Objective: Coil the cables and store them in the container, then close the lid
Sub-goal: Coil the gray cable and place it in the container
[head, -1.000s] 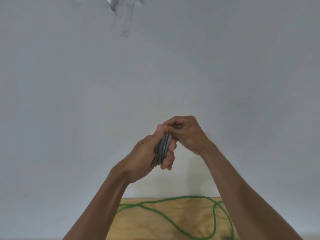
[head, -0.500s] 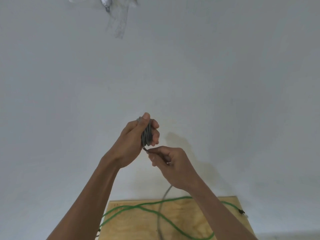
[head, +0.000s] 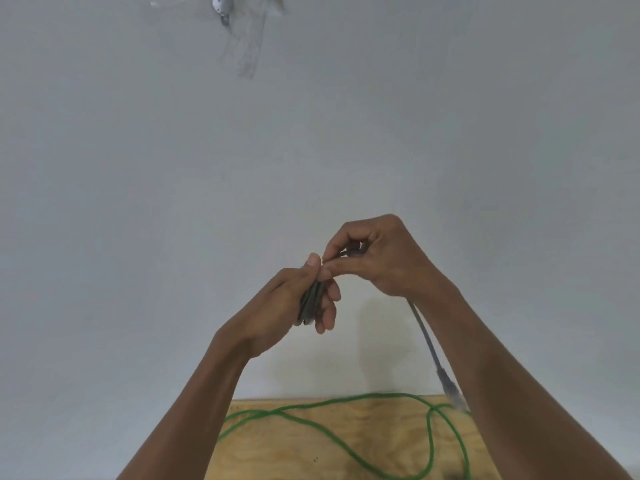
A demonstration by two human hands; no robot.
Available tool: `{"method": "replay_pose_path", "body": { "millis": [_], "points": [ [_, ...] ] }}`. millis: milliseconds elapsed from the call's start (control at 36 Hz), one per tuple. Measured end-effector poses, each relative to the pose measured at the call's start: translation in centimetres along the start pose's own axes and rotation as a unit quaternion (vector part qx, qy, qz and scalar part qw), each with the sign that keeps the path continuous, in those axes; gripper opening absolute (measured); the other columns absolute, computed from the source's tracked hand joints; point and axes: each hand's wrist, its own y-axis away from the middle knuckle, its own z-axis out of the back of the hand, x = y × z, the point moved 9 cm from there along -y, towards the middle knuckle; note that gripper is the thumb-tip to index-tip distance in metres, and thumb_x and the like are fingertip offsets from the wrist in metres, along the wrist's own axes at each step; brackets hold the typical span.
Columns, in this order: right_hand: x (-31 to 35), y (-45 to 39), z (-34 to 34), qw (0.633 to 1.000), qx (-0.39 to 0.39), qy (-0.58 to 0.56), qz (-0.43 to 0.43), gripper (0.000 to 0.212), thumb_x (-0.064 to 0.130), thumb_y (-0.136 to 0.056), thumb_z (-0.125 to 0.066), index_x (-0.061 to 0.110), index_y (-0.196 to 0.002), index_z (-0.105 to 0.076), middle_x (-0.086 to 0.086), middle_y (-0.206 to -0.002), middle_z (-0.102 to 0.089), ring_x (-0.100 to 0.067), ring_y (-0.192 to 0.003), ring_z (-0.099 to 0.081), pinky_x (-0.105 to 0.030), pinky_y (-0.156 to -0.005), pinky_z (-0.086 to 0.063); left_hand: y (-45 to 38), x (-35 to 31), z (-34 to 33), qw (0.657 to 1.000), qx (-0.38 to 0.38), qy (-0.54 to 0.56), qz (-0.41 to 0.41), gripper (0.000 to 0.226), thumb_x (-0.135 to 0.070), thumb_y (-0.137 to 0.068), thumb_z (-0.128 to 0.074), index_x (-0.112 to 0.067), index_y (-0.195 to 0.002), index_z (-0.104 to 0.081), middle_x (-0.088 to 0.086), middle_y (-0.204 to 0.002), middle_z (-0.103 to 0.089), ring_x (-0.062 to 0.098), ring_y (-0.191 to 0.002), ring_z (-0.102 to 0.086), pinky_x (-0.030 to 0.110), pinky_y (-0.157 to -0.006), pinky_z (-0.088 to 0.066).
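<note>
My left hand is raised in front of the white wall and grips a tight coil of grey cable between thumb and fingers. My right hand is just above and to the right of it, pinching the same cable's free run at the top of the coil. The loose grey tail hangs down under my right wrist and ends in a plug near the table's far edge. A green cable lies uncoiled in loops on the wooden table. No container is in view.
A plain white wall fills most of the view, with a small metal fitting and clear tape near the top. Only the far strip of the wooden table shows at the bottom.
My right hand has swung from below the coil up and over to its upper right, carrying the grey cable around it. The loose tail has become shorter and its plug now hangs clear.
</note>
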Motion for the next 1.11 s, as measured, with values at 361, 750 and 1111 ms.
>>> {"method": "replay_pose_path", "body": {
  "millis": [361,750,1111],
  "points": [
    [-6.2,3.1,-5.4,0.957,-0.045,-0.277,-0.08,0.02,0.034,-0.075,-0.078,0.029,-0.057,-0.07,0.01,-0.049,-0.062,-0.012,-0.043,-0.049,-0.033,-0.048,-0.032,-0.4,-2.6,-1.8,0.973,0.031,0.224,-0.045,0.062,-0.054,-0.102,-0.03,-0.006,-0.088,-0.067,0.014,-0.061,-0.06,0.03,-0.061,-0.051,0.045,-0.071,-0.043],
    [-4.4,6.9,-8.5,0.991,0.006,0.064,-0.114,0.023,0.028,-0.101,-0.053,0.014,-0.102,-0.072,0.011,-0.052,-0.048,-0.01,-0.048,-0.043,-0.02,-0.054,-0.038,-1.4,-0.8,2.7,0.99,-0.117,0.075,-0.035,0.079,-0.071,-0.094,-0.02,-0.008,-0.104,-0.066,0.011,-0.073,-0.065,0.027,-0.073,-0.055,0.044,-0.081,-0.043],
    [2.5,2.0,-3.2,0.937,0.069,0.334,0.079,0.017,0.045,-0.08,-0.074,0.028,-0.081,-0.071,0.02,-0.07,-0.054,0.001,-0.066,-0.045,-0.025,-0.061,-0.039,-0.3,0.3,-0.6,1.0,0.009,-0.003,0.01,0.089,-0.078,-0.091,-0.003,-0.007,-0.075,-0.055,0.012,-0.067,-0.057,0.026,-0.068,-0.048,0.045,-0.075,-0.036]
  ]
}}
